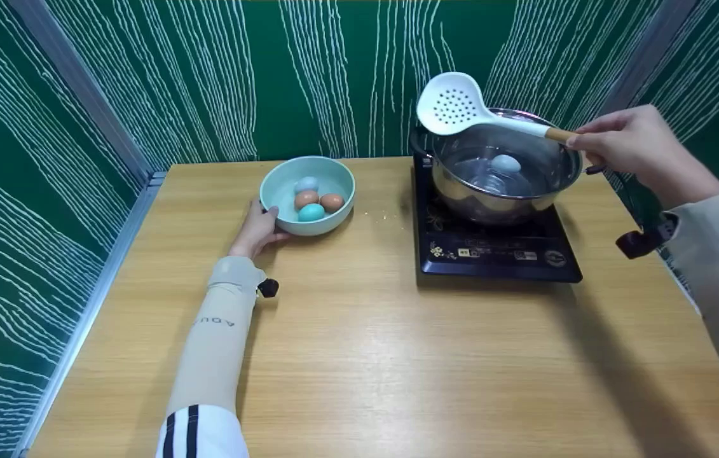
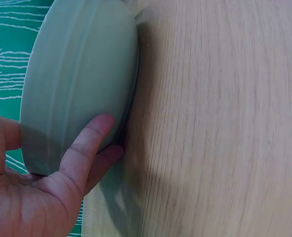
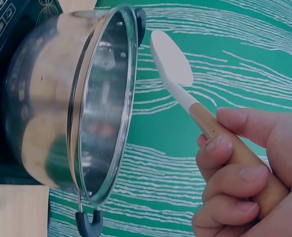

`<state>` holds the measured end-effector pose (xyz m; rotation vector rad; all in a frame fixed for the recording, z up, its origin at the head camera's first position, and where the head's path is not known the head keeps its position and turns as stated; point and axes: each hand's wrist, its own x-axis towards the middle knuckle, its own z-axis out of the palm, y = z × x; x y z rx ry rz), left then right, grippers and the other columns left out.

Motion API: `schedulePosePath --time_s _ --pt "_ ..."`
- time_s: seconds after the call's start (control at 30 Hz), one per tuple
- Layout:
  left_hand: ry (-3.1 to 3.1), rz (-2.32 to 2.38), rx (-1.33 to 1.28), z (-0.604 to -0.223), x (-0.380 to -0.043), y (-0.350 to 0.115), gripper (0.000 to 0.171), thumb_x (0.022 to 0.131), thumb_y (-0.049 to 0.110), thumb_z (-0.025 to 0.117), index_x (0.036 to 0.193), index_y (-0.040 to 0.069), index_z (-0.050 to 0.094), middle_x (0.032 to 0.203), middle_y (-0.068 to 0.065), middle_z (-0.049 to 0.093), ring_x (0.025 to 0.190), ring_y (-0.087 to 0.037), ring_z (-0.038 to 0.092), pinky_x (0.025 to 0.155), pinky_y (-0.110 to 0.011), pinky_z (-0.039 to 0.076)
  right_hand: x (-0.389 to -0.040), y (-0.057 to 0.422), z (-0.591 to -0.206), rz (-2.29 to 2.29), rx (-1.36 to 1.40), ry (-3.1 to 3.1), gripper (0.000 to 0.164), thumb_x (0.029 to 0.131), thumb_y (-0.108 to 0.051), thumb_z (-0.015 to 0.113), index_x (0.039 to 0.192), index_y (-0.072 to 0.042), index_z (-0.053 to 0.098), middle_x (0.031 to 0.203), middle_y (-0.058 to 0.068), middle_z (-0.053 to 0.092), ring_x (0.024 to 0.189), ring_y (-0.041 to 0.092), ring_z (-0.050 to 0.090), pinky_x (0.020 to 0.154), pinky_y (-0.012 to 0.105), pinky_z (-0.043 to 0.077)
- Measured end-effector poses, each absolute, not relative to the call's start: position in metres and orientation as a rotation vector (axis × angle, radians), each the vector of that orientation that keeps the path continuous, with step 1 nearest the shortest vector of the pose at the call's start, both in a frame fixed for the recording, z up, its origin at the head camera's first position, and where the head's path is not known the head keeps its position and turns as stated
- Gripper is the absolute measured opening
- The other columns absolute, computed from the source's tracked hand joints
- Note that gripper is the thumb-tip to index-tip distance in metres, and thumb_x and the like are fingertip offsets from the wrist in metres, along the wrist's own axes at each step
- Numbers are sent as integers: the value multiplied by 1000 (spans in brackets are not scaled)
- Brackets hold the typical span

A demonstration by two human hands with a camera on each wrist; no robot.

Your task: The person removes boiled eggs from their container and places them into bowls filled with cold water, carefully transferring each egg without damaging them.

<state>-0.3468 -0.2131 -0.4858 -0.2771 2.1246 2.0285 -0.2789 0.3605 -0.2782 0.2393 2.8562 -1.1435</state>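
Observation:
My left hand (image 1: 257,228) grips the near left side of a pale green bowl (image 1: 278,181), thumb at the rim and fingers against its outer wall (image 2: 87,74). Inside lie several eggs: brown eggs (image 1: 306,200), a turquoise egg (image 1: 311,212) and a pale blue egg (image 1: 306,184). With curled fingers my right hand (image 1: 636,143) holds the wooden handle (image 3: 239,153) of a white skimmer (image 1: 521,124). Its perforated head hangs above the back left rim of a steel pot (image 1: 493,205). A pale egg (image 1: 505,164) sits in the water in the pot.
Under the pot is a black induction cooker (image 1: 499,261) on the right of the wooden table (image 1: 359,356). Small crumbs (image 1: 384,217) lie between bowl and cooker. Green patterned panels (image 1: 346,76) stand behind the table and at both sides.

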Motion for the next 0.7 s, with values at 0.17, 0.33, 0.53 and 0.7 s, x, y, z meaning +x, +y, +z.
schedulePosePath --time_s 0.17,0.33,0.53,0.7 --pt "2142 2005 -298 -486 -347 -214 65 120 19 31 176 26 -2 182 -15 9 145 -39 50 114 -52 59 -276 372 -279 -1146 277 2857 46 105 -50 69 140 -20 75 86 -12 66 97 24 51 81 33 46" --pt "2138 2006 -306 -486 -347 -214 66 120 18 31 176 26 -2 183 -15 8 144 -38 51 114 -50 59 -273 381 -281 -1136 327 2871 49 106 -48 68 143 -16 73 84 -14 66 100 25 48 84 36 44" --pt "2135 2008 -317 -486 -348 -214 66 120 18 31 176 26 -1 183 -14 8 145 -39 51 112 -49 61 -269 393 -282 -1096 379 2911 54 108 -43 67 147 -6 67 84 -13 62 96 25 49 73 25 51" --pt "2125 2020 -305 -486 -347 -214 66 120 18 31 176 25 -2 183 -15 7 147 -40 49 113 -51 60 -267 403 -282 -1038 397 2945 57 110 -39 64 148 3 62 82 -10 61 90 24 51 66 22 50"
